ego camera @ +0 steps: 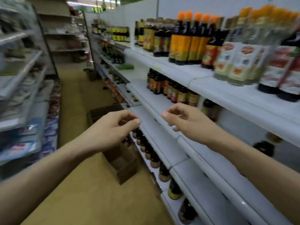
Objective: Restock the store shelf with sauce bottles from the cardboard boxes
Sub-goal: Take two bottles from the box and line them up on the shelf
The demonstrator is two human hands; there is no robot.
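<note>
A store aisle with a tan floor [71, 101] running away ahead. Along its left side stand blurred grey racks [24, 75] stacked with packaged goods, among them blue and white packets [26, 148] low down. At the aisle's far end stands a beige shelving unit [60, 33] holding indistinct items.

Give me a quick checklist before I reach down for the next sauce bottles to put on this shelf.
1. Left hand free: ok, fingers loosely curled, holding nothing.
2. Right hand free: ok, nothing in its grip.
3. Cardboard box within reach: ok, on the floor below the left hand.
4. Bottles left in the box: cannot tell, the inside is hidden and blurred.
5. Room on the middle shelf: ok, bare front beside the small bottles.
</note>
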